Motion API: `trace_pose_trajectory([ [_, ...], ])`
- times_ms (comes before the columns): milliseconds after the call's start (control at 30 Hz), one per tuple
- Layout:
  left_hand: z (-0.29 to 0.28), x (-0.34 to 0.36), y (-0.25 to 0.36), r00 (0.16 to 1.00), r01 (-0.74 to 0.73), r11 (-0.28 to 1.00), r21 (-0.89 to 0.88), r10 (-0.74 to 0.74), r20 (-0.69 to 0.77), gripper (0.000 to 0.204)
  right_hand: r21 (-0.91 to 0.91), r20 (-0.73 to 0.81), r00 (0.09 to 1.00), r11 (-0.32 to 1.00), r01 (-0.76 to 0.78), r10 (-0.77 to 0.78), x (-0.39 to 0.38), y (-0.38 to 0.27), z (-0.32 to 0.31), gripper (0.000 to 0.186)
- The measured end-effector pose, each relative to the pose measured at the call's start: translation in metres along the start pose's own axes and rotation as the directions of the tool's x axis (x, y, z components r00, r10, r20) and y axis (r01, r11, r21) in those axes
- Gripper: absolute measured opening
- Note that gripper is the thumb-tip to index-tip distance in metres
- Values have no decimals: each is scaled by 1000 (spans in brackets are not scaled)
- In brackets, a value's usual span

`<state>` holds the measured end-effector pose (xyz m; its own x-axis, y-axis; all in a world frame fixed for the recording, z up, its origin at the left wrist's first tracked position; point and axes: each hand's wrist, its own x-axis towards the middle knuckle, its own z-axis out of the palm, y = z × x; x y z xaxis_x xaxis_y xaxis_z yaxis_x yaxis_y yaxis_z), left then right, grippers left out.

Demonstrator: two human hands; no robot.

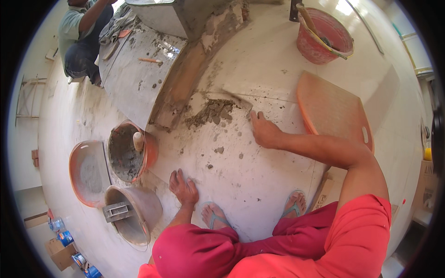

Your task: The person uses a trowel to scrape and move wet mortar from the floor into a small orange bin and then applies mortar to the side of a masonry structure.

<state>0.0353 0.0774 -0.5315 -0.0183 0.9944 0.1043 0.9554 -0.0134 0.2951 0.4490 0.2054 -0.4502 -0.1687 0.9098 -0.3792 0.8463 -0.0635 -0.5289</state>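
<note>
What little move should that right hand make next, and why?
Probably a short leftward reach of the right hand to gather the grey mortar: the clump lies spread on the floor close by, with loose crumbs scattered around it.

Grey lumpy mortar pile (213, 112) on pale smooth floor (259, 185); round orange plastic bucket (151, 150) left, nearer; round red plastic bucket (315, 48) right, farther.

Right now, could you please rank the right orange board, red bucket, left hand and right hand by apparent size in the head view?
1. Right orange board
2. Red bucket
3. Left hand, right hand: too alike to rank
</note>
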Motion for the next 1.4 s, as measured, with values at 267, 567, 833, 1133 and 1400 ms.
trace_pose_trajectory([
  [267, 1, 1, -6, 1000, 15, 1000, 11, -15, -3, 59, 296, -70, 995, 954, -43, 67, -7, -7, 8, 51],
  [567, -1, 4, -1, 999, 43, 998, -42, -44, -23, 56, 474, 171, 962, 839, -268, 211, -24, -47, 21, 52],
  [833, -2, 6, -1, 998, 67, 996, -54, -67, 2, 58, 483, 82, 977, 850, -213, 198, 27, -113, 92, 56],
  [1133, -4, 5, -2, 999, 53, 998, -46, -53, 0, 59, 681, 61, 969, 700, -216, 239, 90, -192, 135, 57],
  [1400, -5, 5, -3, 998, 59, 997, -44, -58, 21, 60, 934, 170, 969, 283, -217, 182, 110, -226, 143, 60],
])
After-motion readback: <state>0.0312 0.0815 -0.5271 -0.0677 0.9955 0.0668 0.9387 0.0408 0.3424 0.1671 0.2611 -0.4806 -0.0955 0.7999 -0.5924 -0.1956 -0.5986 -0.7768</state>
